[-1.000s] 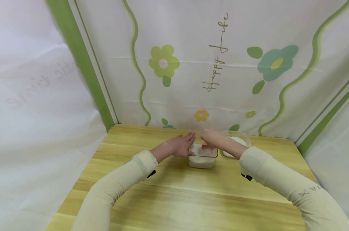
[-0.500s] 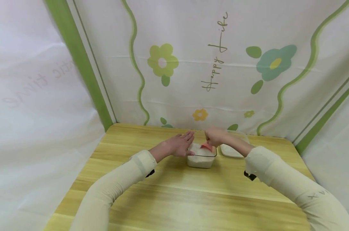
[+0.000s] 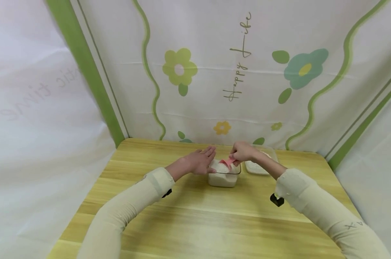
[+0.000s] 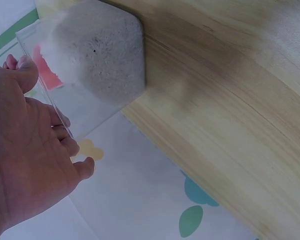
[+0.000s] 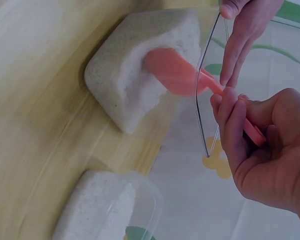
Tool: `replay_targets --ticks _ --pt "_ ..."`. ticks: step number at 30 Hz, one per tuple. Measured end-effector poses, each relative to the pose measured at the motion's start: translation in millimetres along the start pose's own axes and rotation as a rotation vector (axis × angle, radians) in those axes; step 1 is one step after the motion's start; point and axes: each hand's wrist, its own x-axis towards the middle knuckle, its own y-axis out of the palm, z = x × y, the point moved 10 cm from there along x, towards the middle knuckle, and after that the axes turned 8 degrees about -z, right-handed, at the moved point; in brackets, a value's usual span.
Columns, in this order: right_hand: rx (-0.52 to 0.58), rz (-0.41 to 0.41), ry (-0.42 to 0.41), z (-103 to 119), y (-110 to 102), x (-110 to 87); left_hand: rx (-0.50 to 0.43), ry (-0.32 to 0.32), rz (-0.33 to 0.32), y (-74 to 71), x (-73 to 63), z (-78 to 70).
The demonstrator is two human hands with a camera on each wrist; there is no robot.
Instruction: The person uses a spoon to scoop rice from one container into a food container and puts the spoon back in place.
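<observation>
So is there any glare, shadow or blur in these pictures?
Head view: soft shadows on the wooden table, a pale sheen near the bottom; left wrist view: dim, the left hand shaded, whitish glare at upper right; right wrist view: pink scoop and right hand fairly clear, pale glare at upper left.

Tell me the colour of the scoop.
The scoop is pinkish-red; the right wrist view shows it best.

head: above, forward-down, farthest | wrist views: close, either side | shared: clear container (image 3: 222,180)
</observation>
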Motion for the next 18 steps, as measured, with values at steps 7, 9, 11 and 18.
replay_targets --ticks 7,9,11,18 --pt "0.226 -0.001 0.131 -12.3 6.8 -2.6 0.002 -0.002 0.002 -0.4 -0.1 0.2" --pt "0.286 0.004 0.155 -16.4 8.7 -4.1 0.001 0.002 0.001 -0.8 0.1 -0.2" --pt "0.339 0.029 0.168 -19.2 11.2 -6.0 -0.001 0.004 0.000 -1.3 0.4 -0.6" --pt "0.274 0.180 0.123 -12.8 19.9 -10.1 -0.008 0.000 0.005 -2.1 -0.2 -1.6"
